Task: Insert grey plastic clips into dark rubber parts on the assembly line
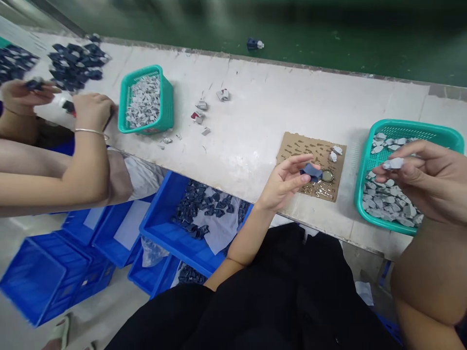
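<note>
The person's left hand (pixel 282 182) is hovering over the near edge of the pale surface (pixel 255 126), its fingers (pixel 297 163) pinching a small dark blue plastic part (pixel 311 171) just above a brown cardboard pad (pixel 310 150). A round metal cap (pixel 327 176) is lying on that pad just beside the blue part, and two small grey pieces (pixel 334 153) are resting near the pad's far corner. The right hand (pixel 430 180) is hanging over a teal basket (pixel 412 130) at the right end of the surface, its fingers closing on a small grey plastic piece (pixel 393 163); the basket is holding a heap of the same grey pieces.

Further left, a second teal basket (pixel 166 99) of grey pieces is standing on the surface, with a few loose grey bits (pixel 211 104) scattered beside it. A co-worker's hands (pixel 91 109) are working at the far left near a pile of dark blue parts (pixel 76 65). Below the surface, blue crates (pixel 160 228) are sitting on the floor, one holding dark blue parts on a pale sheet.
</note>
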`<state>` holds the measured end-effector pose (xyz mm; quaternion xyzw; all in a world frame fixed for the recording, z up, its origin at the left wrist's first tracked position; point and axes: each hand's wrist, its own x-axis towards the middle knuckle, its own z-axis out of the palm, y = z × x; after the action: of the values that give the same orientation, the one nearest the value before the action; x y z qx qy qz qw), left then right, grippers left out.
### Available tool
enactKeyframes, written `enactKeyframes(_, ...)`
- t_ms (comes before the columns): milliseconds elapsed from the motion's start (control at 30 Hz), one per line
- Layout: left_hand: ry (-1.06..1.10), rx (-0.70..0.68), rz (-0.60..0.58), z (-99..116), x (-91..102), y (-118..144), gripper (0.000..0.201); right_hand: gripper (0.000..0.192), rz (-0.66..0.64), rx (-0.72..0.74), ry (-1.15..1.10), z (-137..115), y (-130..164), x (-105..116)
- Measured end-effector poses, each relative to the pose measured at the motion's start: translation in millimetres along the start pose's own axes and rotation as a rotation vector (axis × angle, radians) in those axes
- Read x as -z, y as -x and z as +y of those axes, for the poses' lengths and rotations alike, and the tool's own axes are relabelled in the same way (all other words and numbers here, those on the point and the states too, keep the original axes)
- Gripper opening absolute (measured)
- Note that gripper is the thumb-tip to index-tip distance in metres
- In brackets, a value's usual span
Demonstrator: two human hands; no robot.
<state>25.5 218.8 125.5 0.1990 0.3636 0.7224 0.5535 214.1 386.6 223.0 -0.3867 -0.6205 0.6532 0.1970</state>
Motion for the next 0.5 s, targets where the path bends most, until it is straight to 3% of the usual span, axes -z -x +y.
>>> enactKeyframes(67, 0.08, 0.041, -0.037, -3.8, 1.5, -1.7, 0.049, 0.045, 0.073, 0.081, 0.099, 1.5, 3.0, -3.2)
enactKeyframes(233, 0.162, 0.119, -0.062, -3.8, 3.3, -3.0, 0.054, 0.022, 0.348, 0.412, 0.593, 9.8, 13.7, -14.2)
enactKeyframes(400, 0.168, 0.087, -0.095, -1.3, 4.7, 0.7, 0.05, 0.008, 0.261, 0.726, 0.88, 19.4, 12.1, -33.9)
enactKeyframes(500, 0.143, 0.039, -0.092, -1.2, 7.2, 7.2, 0.048, 0.006, 0.173, 0.81, 1.037, 28.2, 5.5, -41.3)
